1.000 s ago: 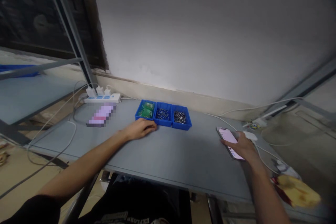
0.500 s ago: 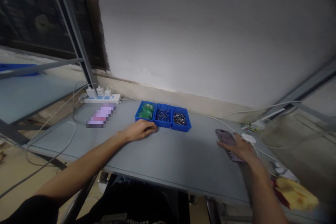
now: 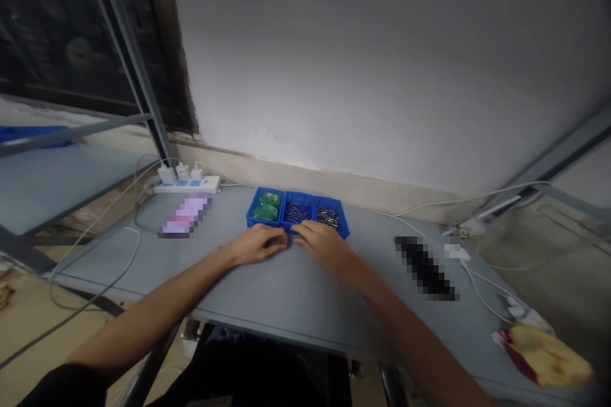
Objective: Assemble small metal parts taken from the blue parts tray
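Note:
Three blue bins stand side by side on the grey table. The left bin [image 3: 251, 216] holds small green bags, the middle bin [image 3: 289, 197] thin metal screws, and the right bin [image 3: 344, 224] short shiny metal pieces. My left hand [image 3: 258, 244] rests on the table just in front of the left bin, fingers loosely curved with a gap to the thumb and nothing visible in it. My right hand [image 3: 327, 247], slightly blurred, reaches in from the right. Its outstretched fingers lie at the front of the middle bin, and it covers part of the right bin's front.
A blurred-out dark phone [image 3: 424, 267] lies at the right, beside white cables. Toward the back left are a pixelated pink-purple screen [image 3: 186, 215] and a white power strip [image 3: 191, 186] with plugs. A yellow-and-red packet [image 3: 544, 353] sits at the right front corner. Behind rises a wall [image 3: 334, 76].
My right hand has left the phone and moved left to the front of the bins. The phone stays on the table. My left hand has hardly moved.

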Tool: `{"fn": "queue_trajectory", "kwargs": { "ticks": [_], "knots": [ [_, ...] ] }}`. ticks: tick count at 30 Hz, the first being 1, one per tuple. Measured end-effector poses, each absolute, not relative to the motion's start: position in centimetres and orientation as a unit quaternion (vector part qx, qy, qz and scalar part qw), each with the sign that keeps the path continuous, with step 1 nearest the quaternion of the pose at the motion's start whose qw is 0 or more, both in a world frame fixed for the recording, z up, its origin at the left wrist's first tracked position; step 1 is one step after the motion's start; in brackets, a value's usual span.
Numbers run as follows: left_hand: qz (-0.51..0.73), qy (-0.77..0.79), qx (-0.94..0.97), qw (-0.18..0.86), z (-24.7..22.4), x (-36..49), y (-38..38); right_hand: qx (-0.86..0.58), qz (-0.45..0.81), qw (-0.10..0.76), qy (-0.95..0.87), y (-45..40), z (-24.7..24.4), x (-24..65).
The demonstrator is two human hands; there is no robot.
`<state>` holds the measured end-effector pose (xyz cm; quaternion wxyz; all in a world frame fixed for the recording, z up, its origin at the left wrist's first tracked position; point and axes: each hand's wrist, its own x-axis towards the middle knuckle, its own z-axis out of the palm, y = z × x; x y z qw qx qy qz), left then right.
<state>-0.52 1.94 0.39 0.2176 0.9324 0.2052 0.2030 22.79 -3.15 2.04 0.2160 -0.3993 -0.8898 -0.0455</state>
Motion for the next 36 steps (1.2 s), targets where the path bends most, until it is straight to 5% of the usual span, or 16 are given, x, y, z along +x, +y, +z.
{"fn": "queue_trajectory", "kwargs": {
  "ticks": [11,36],
  "knots": [
    [0.206,0.207,0.924,0.247,0.3,-0.4,1.9,-0.403,-0.068,0.246,-0.879,-3.3,-2.3,21.3],
    [0.202,0.240,0.921,0.230,0.5,-0.4,1.9,-0.431,-0.065,0.308,-0.846,-3.7,-2.1,20.9]
  ]
}}
